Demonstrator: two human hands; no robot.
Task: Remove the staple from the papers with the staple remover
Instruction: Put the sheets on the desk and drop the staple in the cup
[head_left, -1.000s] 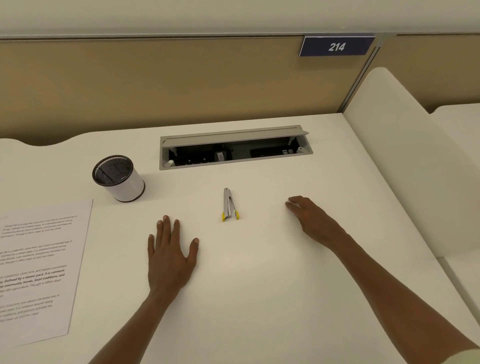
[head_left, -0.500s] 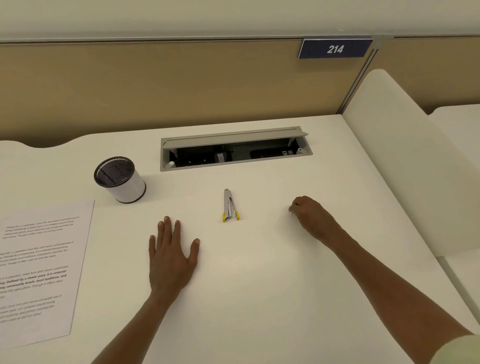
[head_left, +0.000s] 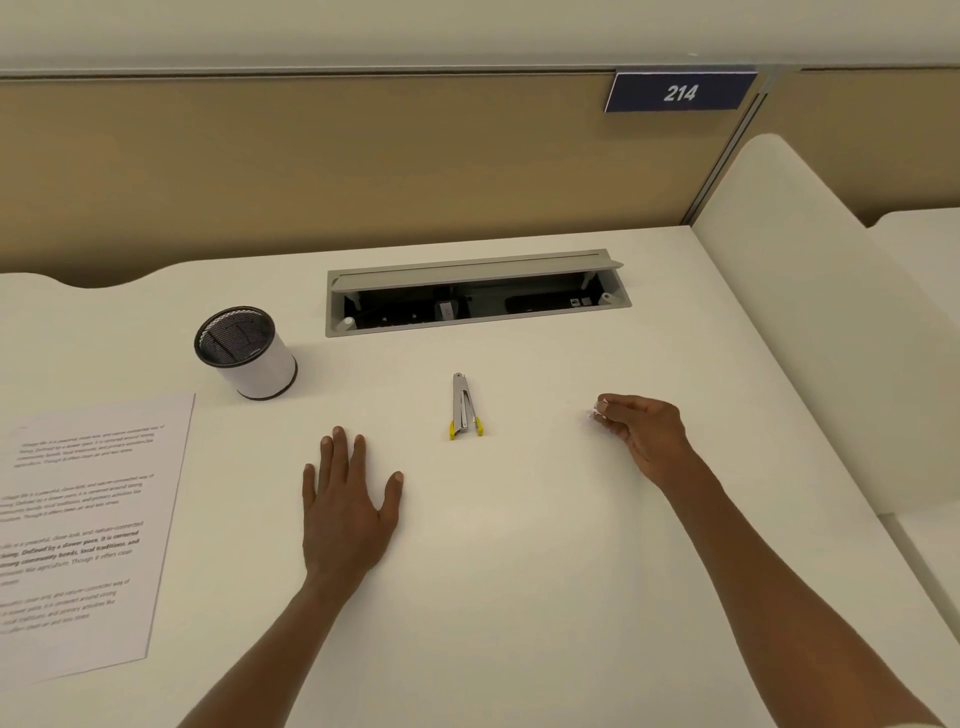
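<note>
- Head view: my left hand (head_left: 349, 506) lies flat on the white desk (head_left: 519, 597), palm down, fingers straight and a little spread, holding nothing.
- My right hand (head_left: 641, 434) sits to the right with the fingers curled in; thumb and forefinger pinch something small and pale at their tips, too small for me to tell what it is.
- The staple remover (head_left: 463, 406) lies on the desk between my two hands and a bit farther away, touched by neither; its yellow tips point toward me.
- The papers (head_left: 78, 530) lie at the left edge, printed side up, well apart from both hands. I cannot make out a staple on them.
- A mesh pen cup (head_left: 245, 352) stands upright at the far left, just beyond the papers.
- An open cable tray (head_left: 475, 293) is set into the desk at the far side, and a sign reading 214 (head_left: 679, 92) hangs on the partition behind.
</note>
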